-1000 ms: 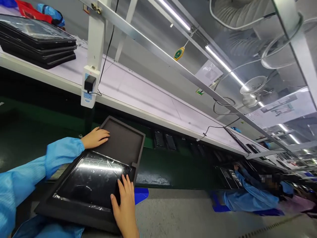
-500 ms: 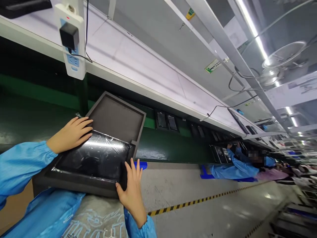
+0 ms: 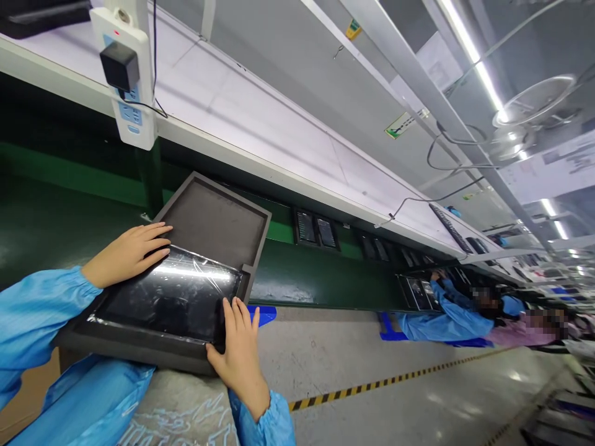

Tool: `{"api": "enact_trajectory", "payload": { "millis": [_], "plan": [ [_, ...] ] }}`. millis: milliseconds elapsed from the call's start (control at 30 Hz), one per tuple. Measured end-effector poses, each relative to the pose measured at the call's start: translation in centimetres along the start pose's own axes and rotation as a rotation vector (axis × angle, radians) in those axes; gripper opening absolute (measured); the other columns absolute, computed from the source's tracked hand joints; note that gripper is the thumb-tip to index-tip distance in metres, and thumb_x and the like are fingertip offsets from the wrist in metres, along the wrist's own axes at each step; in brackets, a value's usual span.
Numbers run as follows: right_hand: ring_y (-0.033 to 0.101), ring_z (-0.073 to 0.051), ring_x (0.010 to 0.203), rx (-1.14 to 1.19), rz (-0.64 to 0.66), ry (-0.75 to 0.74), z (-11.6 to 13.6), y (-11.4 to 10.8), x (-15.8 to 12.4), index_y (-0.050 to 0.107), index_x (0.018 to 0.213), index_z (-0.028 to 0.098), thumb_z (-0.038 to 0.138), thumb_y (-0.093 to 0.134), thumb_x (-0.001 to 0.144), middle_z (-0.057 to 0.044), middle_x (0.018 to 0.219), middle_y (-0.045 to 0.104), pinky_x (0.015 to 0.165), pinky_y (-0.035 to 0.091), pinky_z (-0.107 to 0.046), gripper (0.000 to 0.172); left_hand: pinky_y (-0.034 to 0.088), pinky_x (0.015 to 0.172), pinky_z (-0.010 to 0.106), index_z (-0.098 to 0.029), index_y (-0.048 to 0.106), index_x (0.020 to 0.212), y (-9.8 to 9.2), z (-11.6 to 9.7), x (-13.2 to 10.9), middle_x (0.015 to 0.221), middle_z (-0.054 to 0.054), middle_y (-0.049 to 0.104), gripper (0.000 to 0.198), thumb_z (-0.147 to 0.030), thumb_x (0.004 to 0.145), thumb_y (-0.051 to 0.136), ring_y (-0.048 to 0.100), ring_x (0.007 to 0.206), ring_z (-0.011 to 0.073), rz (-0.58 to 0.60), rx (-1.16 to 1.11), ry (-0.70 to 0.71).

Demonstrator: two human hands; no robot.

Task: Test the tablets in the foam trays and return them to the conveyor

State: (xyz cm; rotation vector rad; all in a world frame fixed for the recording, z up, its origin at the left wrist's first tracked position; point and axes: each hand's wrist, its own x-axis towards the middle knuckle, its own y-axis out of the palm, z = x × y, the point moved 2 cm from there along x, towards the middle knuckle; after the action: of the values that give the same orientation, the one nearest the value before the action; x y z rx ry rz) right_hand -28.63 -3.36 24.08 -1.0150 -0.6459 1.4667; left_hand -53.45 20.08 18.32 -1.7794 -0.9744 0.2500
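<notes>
A dark foam tray (image 3: pixel 218 217) rests at an angle at the green bench's edge, near my body. In its near part lies a flat black panel (image 3: pixel 162 303) under shiny clear film; the far part shows bare foam. My left hand (image 3: pixel 127 254) lies over the panel's upper left corner with fingers spread, touching the tray's side. At the right end, my right hand (image 3: pixel 242 353) has its fingers apart, fingertips on the panel's lower right corner and the tray rim.
The green bench (image 3: pixel 325 272) runs to the right, with black trays (image 3: pixel 316 229) along its back. A white shelf (image 3: pixel 260 118) hangs above, with a power strip (image 3: pixel 127 80) at its left. Co-workers in blue (image 3: pixel 446 322) and pink sleeves sit farther right.
My right hand has shifted slightly left, with its fingertips farther onto the panel. The tray and my left hand appear slightly farther left, along with a small shift of the view.
</notes>
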Motion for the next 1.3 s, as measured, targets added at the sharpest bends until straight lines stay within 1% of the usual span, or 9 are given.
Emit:
{"api": "enact_trajectory", "payload": {
  "millis": [67, 133, 267, 400, 533, 700, 833, 1133, 1300],
  "plan": [
    [0.028, -0.036, 0.153, 0.126, -0.022, -0.026, -1.0, 0.3, -0.6, 0.033, 0.158, 0.022, 0.029, 0.076, 0.077, -0.014, 0.162, 0.037, 0.123, 0.01, -0.069, 0.092, 0.036, 0.118, 0.052, -0.024, 0.07, 0.122, -0.3, -0.3, -0.4, 0.152, 0.008, 0.051, 0.055, -0.06, 0.1, 0.035, 0.043, 0.144, 0.0324, 0.003, -0.011, -0.016],
    [0.024, -0.033, 0.155, 0.277, -0.104, -0.012, -2.2, 0.9, -1.2, 0.033, 0.158, 0.026, 0.036, 0.072, 0.085, -0.01, 0.165, 0.032, 0.125, 0.017, -0.064, 0.083, 0.035, 0.12, 0.05, -0.025, 0.063, 0.134, -0.7, -0.7, -1.3, 0.155, 0.007, 0.048, 0.054, -0.058, 0.099, 0.038, 0.04, 0.146, 0.0307, -0.017, -0.041, -0.058],
    [0.024, -0.028, 0.155, 0.513, -0.371, 0.189, -4.2, 2.8, -2.0, 0.045, 0.151, 0.026, 0.044, 0.056, 0.097, -0.008, 0.166, 0.031, 0.126, 0.022, -0.053, 0.058, 0.036, 0.121, 0.047, -0.027, 0.044, 0.151, -1.5, -1.4, -5.0, 0.156, 0.005, 0.046, 0.057, -0.053, 0.099, 0.043, 0.036, 0.148, 0.0295, -0.1, -0.108, -0.2],
    [0.036, -0.029, 0.15, 0.761, -0.431, 0.394, -5.0, 3.9, -1.3, 0.041, 0.153, 0.022, 0.056, 0.056, 0.095, -0.011, 0.161, 0.04, 0.123, 0.031, -0.048, 0.069, 0.036, 0.12, 0.053, -0.035, 0.046, 0.147, -1.9, -2.2, -8.8, 0.157, 0.002, 0.043, 0.049, -0.046, 0.1, 0.046, 0.036, 0.148, 0.0317, -0.116, -0.086, -0.21],
    [0.044, -0.029, 0.146, 0.899, -0.399, 0.439, -4.7, 3.3, 0.1, 0.043, 0.151, 0.017, 0.063, 0.057, 0.091, -0.014, 0.156, 0.047, 0.118, 0.039, -0.043, 0.077, 0.038, 0.118, 0.054, -0.038, 0.045, 0.147, -2.3, -3.0, -10.5, 0.157, 0.001, 0.042, 0.048, -0.039, 0.099, 0.047, 0.035, 0.149, 0.0324, -0.117, -0.006, -0.149],
    [0.049, -0.03, 0.141, 0.914, -0.376, 0.439, -4.9, 2.7, 1.4, 0.052, 0.145, 0.015, 0.065, 0.062, 0.086, -0.014, 0.152, 0.052, 0.115, 0.044, -0.04, 0.078, 0.037, 0.118, 0.055, -0.034, 0.045, 0.147, -2.8, -3.7, -10.4, 0.158, 0.004, 0.042, 0.049, -0.039, 0.098, 0.05, 0.034, 0.149, 0.0344, -0.12, 0.072, -0.099],
    [0.048, -0.029, 0.142, 0.9, -0.376, 0.444, -5.8, 3.2, 1.8, 0.054, 0.144, 0.016, 0.066, 0.062, 0.085, -0.012, 0.152, 0.053, 0.118, 0.04, -0.04, 0.077, 0.031, 0.121, 0.058, -0.032, 0.052, 0.142, -2.6, -4.0, -10.2, 0.161, 0.004, 0.038, 0.044, -0.039, 0.098, 0.051, 0.032, 0.15, 0.0354, -0.047, 0.127, -0.077],
    [0.049, -0.029, 0.141, 0.893, -0.375, 0.437, -6.6, 4.2, 1.8, 0.055, 0.143, 0.021, 0.067, 0.058, 0.088, -0.008, 0.151, 0.055, 0.117, 0.042, -0.044, 0.072, 0.032, 0.121, 0.06, -0.035, 0.058, 0.135, -3.3, -4.7, -9.7, 0.16, -0.001, 0.04, 0.042, -0.047, 0.095, 0.051, 0.035, 0.148, 0.0378, -0.003, 0.13, -0.117],
    [0.047, -0.029, 0.143, 0.887, -0.365, 0.445, -6.2, 3.7, 1.8, 0.054, 0.144, 0.02, 0.069, 0.057, 0.088, -0.01, 0.152, 0.053, 0.118, 0.039, -0.044, 0.075, 0.03, 0.122, 0.057, -0.038, 0.05, 0.146, -2.8, -6.4, -7.7, 0.162, -0.001, 0.037, 0.05, -0.045, 0.097, 0.051, 0.031, 0.151, 0.0357, -0.014, 0.127, -0.097]
  ]
}}
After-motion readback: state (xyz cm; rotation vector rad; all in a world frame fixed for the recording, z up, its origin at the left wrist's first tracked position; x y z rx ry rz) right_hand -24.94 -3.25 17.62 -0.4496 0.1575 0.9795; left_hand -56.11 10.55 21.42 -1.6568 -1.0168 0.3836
